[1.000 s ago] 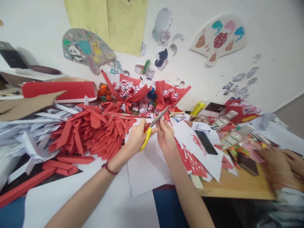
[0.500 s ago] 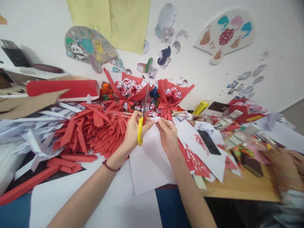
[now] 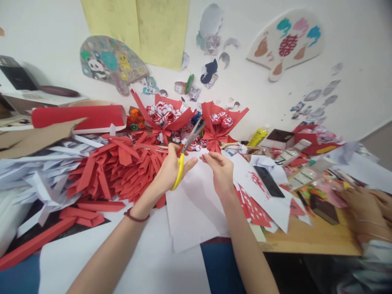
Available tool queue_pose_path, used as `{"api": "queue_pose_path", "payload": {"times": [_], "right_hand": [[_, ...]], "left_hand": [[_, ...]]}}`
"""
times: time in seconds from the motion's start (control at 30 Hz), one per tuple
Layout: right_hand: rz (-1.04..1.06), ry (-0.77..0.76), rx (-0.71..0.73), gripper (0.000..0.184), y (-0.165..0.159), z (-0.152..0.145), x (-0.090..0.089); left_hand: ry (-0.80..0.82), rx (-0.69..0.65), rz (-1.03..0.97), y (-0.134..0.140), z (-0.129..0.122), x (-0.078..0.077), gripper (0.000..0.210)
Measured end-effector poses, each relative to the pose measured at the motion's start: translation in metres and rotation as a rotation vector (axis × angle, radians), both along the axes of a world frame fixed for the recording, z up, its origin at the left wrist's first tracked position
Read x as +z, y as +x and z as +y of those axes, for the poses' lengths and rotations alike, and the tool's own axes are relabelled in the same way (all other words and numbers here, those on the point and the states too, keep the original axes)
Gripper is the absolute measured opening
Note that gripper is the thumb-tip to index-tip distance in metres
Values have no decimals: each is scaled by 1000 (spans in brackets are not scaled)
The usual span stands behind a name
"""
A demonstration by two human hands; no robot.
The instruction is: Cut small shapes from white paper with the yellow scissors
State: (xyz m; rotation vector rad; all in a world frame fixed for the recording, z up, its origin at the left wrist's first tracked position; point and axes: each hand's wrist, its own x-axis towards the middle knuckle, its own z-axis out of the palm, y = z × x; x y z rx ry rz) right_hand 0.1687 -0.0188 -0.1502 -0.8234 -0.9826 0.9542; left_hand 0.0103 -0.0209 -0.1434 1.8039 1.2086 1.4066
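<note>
Scissors [image 3: 181, 161], one pair, have tilted rightward in left hand [image 3: 167, 173], two bouquets [image 3: 163, 114] behind.

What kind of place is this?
Probably a paper craft area: the left hand holds yellow scissors, near a pile of folded red strips and a bouquet wrapped in red.

Craft workspace: scissors [image 3: 181, 161], folded red paper strips [image 3: 119, 169], red-wrapped bouquets [image 3: 163, 114].

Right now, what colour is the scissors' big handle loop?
Yellow. The handle loop shows best in the head view.
</note>
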Motion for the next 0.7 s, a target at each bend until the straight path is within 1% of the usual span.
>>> {"api": "queue_pose_path", "payload": {"times": [0.07,0.1,0.2,0.3,0.43,0.53,0.7], "right_hand": [[27,60,-51,25,4,3,3],[49,92,-64,25,5,4,4],[109,157,-67,22,8,7,7],[127,152,-45,21,8,8,9],[131,137,-35,22,5,7,8],[110,140,-38,22,4,6,6],[134,148,-51,21,2,6,6]], "left_hand": [[-20,-4,154,1,-1,0,51],[-25,-14,210,2,-2,1,52],[-49,-58,280,9,-5,1,44],[-92,-56,274,15,-6,0,39],[-76,-64,228,17,-5,-2,37],[-82,-56,219,16,-5,-1,36],[-65,-51,209,16,-6,-3,37]]}}
